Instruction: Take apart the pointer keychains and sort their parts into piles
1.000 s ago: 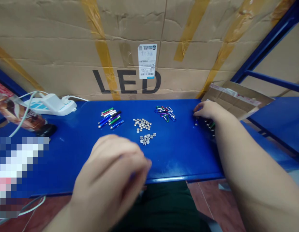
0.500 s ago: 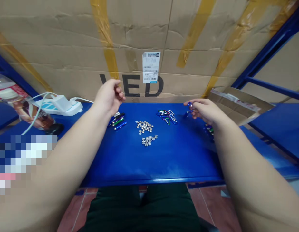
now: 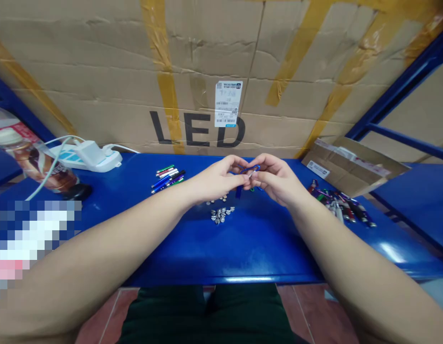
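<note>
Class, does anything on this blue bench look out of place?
A plastic drink bottle appears to lie on its side at the left end of the bench, beside the white power strip: odd, so near a socket.

From here I count one left hand point(image 3: 216, 180) and one right hand point(image 3: 275, 179), one blue carabiner point(image 3: 250, 171) between them, two heaps of silver button cells point(image 3: 220, 215), two piles of pen lights point(image 3: 167, 179), one plastic bottle point(image 3: 28, 157), one power strip point(image 3: 85, 157).
</note>
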`<state>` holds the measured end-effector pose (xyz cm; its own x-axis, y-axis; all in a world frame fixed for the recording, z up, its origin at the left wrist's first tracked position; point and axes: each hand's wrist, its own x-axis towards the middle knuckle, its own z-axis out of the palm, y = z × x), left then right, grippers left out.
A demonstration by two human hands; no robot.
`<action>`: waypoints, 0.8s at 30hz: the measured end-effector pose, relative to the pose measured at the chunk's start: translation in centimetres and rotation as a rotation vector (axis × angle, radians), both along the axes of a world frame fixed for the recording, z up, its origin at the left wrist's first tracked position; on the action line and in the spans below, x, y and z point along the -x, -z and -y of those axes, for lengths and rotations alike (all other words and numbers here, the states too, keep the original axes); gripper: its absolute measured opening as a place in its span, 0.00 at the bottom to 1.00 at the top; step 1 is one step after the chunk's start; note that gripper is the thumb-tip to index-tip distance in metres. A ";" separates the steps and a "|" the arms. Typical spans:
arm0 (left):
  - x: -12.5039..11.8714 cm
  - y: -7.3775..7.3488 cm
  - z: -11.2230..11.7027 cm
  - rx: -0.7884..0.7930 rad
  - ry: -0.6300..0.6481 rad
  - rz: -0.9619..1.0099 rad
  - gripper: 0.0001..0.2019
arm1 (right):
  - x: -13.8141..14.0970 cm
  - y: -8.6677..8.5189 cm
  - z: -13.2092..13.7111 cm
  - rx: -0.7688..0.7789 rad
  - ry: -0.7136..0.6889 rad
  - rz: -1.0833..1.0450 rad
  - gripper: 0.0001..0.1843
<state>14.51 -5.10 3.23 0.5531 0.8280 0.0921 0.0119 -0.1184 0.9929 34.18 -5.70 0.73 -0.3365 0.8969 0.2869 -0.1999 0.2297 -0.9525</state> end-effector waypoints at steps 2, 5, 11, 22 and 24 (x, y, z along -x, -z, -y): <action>1.1 0.5 0.7 -0.033 -0.018 0.000 0.15 | 0.8 0.2 0.3 -0.048 -0.014 0.029 0.18; 3.0 1.3 1.1 -0.026 0.001 0.000 0.14 | 1.9 0.4 0.8 -0.093 0.000 0.081 0.20; 5.3 2.9 1.4 -0.041 -0.086 -0.034 0.17 | 3.3 1.7 0.9 -0.136 0.089 0.229 0.20; 5.2 3.7 2.3 0.015 -0.190 0.054 0.23 | 3.9 1.8 1.3 -0.163 0.106 0.259 0.18; 5.0 3.6 2.4 0.008 -0.203 0.070 0.23 | 4.0 1.8 1.4 -0.199 0.118 0.257 0.16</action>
